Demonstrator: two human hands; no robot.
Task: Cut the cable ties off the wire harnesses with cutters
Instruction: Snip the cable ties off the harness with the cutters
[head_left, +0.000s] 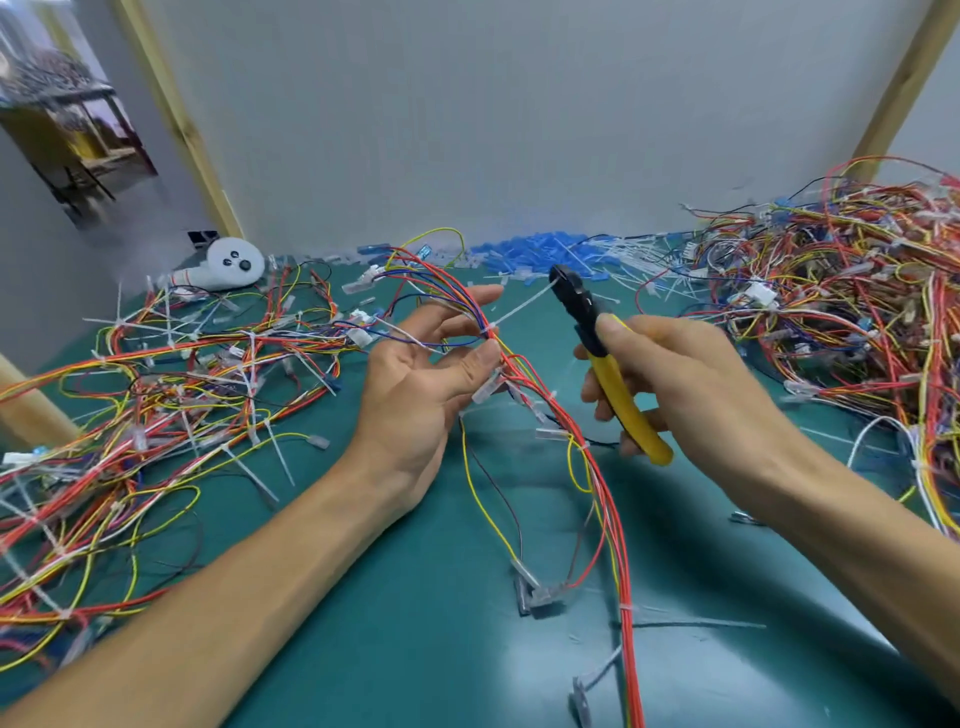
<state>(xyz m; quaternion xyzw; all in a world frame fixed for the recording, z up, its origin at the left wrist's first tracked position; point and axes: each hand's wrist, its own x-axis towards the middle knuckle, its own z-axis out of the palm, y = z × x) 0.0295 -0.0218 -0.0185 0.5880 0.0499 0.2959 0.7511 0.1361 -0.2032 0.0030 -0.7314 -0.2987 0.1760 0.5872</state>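
**Left hand** (415, 379): shown palm upward, with a wire harness (625, 587) pinched between thumb and fingers. The pinch lies just below a white cable tie (519, 309) that is looped round the bundle of red, yellow and blue wires. From this grip the harness is seen to fan out upward behind the fingers. It also trails down across the green desk (415, 597) toward the near edge, where a second white tie is fastened round it.

**Right hand** (691, 374): clenched round the yellow handles of the cutters (623, 405). The black head is pointed up and to the left, and its tip is set against the free end of the tie's tail, above the desk. Whether the blades are closed on the tail cannot be told.

**Heaps of harnesses:** a loose tangle of harnesses (156, 384), many still tied, is spread over the left side of the desk. A taller heap (857, 301) is piled on the right side, against the wall.

**Along the wall:** a drift of small blue pieces (535, 249) is gathered between the two heaps. Loose white ties (634, 254) are scattered just beside it.

**Far left corner:** a white handheld controller (231, 262) with dark buttons is laid on the desk.

**Markings:** clear sleeves (535, 592) are fitted on several wire ends. Any writing on them is too blurred to be read.
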